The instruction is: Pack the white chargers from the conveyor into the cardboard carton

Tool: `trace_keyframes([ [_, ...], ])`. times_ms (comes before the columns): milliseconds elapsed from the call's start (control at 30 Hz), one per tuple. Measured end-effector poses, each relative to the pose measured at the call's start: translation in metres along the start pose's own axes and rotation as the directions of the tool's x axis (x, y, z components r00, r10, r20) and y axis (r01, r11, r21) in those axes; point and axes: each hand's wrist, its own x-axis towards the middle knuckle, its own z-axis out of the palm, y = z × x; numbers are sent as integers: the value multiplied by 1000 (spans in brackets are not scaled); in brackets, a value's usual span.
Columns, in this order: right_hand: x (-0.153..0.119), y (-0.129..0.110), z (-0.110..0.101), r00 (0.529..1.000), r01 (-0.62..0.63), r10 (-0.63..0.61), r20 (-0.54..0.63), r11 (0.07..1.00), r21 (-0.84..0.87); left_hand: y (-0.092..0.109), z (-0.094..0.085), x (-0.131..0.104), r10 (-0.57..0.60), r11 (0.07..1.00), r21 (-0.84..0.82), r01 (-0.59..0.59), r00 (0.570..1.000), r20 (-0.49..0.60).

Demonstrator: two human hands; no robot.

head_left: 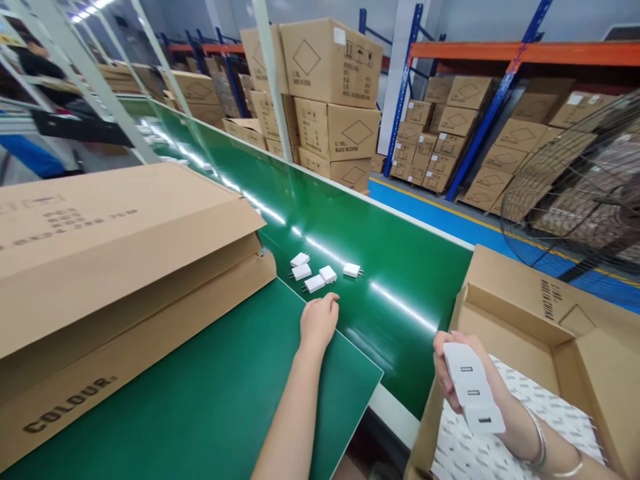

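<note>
Several white USB plug chargers lie loosely on the green conveyor belt, their metal prongs showing. My left hand is just on the near side of them, at the belt's edge, with its fingers curled. Whatever those fingers may hold is hidden behind the hand. At the right, my right hand grips a row of three white USB chargers, their USB ports facing me. This hand is above an open carton, where a white layer with many small dark slots or prongs lies.
A large carton with an open side slot stands on the green board at the left. Stacked cartons and racks are beyond the belt. A wire fan stands at the right. Another person is at the far left.
</note>
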Motion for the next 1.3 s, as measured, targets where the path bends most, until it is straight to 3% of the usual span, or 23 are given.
trace_keyframes([
  [167, -17, 1, -10, 999, 52, -52, 9, 998, 32, 2, -1, -7, -6, 997, 80, 6, 1000, 9],
  [433, -20, 13, -12, 994, 91, -97, 54, 991, 100, -2, 1, -8, -2, 998, 58, 0, 999, 33],
  [533, -25, 2, -12, 999, 45, -45, 17, 999, -20, -4, 2, -7, -15, 998, 67, 12, 999, 37],
  [600, -27, -18, -21, 998, 58, -60, -3, 971, -233, -4, 3, -6, -18, 998, 68, 15, 999, 35],
  [667, -24, -44, -43, 986, 123, -164, -30, 837, -533, -4, 3, -6, -11, 998, 70, 9, 999, 30],
  [733, -14, -67, -74, 948, 114, -309, -80, 562, -819, -4, 4, -5, -6, 997, 78, 4, 1000, 25],
  [767, -6, -75, -91, 922, 46, -370, -112, 393, -918, -4, 4, -5, -6, 997, 82, 4, 1000, 20],
  [867, 18, -81, -133, 862, -272, -463, -206, -79, -959, -5, 5, -4, -4, 998, 68, 4, 1000, 5],
  [933, 31, -71, -146, 873, -358, -440, -211, -284, -889, -5, 5, -4, -1, 999, 39, 1, 1000, -3],
  [967, 36, -64, -148, 886, -357, -417, -202, -338, -871, -5, 5, -4, 2, 1000, 28, -2, 1000, -6],
  [1033, 42, -49, -147, 917, -294, -362, -166, -335, -895, -4, 5, -5, 3, 1000, 12, -3, 1000, -11],
  [1200, 42, -32, -143, 962, -92, -264, -67, -83, -992, -7, 4, -5, -62, 986, -157, 56, 998, -32],
  [1300, 39, -37, -140, 934, -214, -323, -154, -157, -964, -12, 3, -5, -215, 892, -437, 118, 960, -179],
])
